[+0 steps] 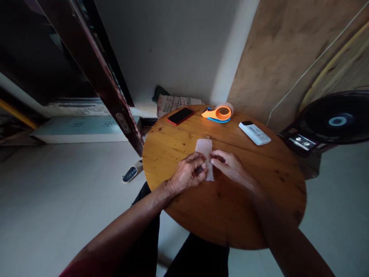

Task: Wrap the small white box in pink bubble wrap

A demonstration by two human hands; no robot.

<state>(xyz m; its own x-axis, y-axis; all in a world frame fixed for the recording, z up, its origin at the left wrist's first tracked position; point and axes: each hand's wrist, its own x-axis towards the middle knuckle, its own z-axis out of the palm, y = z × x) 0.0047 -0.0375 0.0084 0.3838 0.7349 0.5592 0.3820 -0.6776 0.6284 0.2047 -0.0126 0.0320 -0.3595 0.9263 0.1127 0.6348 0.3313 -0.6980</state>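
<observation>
A pale pinkish-white strip of paper [204,145] with uneven ends lies lengthwise on the round wooden table [219,215]. My left hand [187,173] is over its left side, fingers curled in and thumb tip close to the index finger on the paper. From the other side, my right hand [230,165] has thumb and index finger closed at the paper's right edge. Both hands cover the strip's middle part. Just beyond its far end, a small brownish patch [207,137] shows on the wood; I cannot make out what it is.
Toward the table's far side are a red-edged phone [180,115], an orange tape dispenser [217,113] with a roll of tape, and a white device [254,133]. A black fan [336,119] stands at the right. A door edge [100,80] and a shoe [132,172] are at the left.
</observation>
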